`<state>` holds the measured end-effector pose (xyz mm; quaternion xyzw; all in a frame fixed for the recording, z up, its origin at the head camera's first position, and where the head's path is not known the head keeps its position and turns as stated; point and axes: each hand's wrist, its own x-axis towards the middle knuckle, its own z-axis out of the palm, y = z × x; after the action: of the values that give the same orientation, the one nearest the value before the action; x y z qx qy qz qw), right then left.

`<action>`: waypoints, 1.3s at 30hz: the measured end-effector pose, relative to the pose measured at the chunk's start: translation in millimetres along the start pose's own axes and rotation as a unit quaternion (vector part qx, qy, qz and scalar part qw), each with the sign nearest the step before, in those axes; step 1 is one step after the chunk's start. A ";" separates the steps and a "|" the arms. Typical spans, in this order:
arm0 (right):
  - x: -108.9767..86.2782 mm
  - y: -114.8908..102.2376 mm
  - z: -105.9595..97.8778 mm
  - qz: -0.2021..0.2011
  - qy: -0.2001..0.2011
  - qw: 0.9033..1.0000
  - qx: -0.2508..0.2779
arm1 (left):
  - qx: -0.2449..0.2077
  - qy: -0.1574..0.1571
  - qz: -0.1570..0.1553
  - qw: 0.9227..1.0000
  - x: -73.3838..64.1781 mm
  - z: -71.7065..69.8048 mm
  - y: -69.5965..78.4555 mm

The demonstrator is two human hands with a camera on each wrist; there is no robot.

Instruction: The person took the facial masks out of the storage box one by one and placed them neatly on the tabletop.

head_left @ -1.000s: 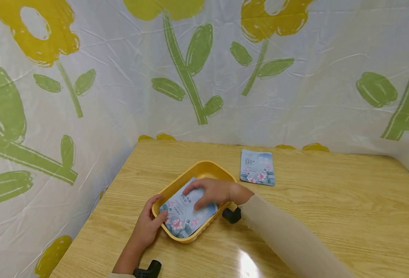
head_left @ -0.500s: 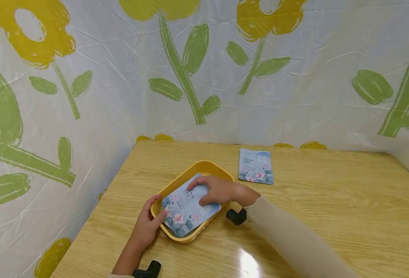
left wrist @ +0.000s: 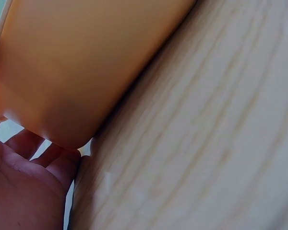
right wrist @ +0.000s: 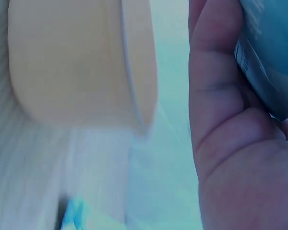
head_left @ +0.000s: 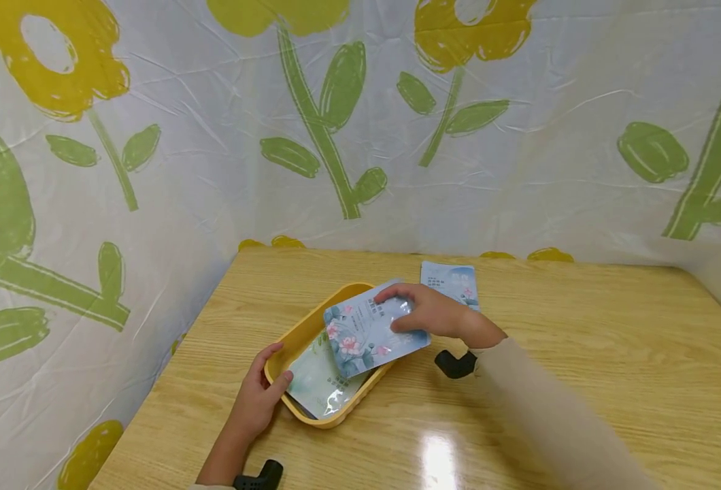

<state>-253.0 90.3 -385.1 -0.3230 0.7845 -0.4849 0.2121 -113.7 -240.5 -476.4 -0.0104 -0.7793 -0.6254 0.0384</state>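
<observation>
A blue face mask packet with pink lotus flowers is pinched between the thumb and fingers of my right hand, raised over the right part of a yellow plastic bin. Inside the bin lies a pale green packet, partly covered by the blue one in the head view. My left hand grips the bin's near left end, thumb over the rim. In the left wrist view its fingers curl under the bin's outer wall. The right wrist view shows the blue packet against the palm.
Behind my right hand, another blue lotus packet lies on the wooden table, partly hidden. A curtain printed with flowers hangs behind the table and along its left side. Black devices sit at both wrists.
My right hand has lifted the blue face mask packet from the bin and moved it up and right, uncovering the green packet below. The left hand stays at the bin.
</observation>
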 end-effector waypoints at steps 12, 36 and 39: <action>-40.3 22.4 -47.5 0.040 0.077 0.996 0.013 | -0.004 -0.001 0.001 1.000 -0.9 -0.7 -0.9; -112.6 69.9 -112.2 0.099 0.181 0.978 -0.006 | -0.020 -0.007 0.005 1.000 -1.5 0.1 -0.2; -122.4 78.0 -120.4 0.105 0.199 0.974 -0.011 | -0.022 -0.008 0.005 1.000 -1.5 0.2 0.3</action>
<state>-268.4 277.7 -399.8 -0.1377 0.8459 -0.5059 0.0980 -112.3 -240.2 -476.3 -0.0204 -0.7656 -0.6420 0.0348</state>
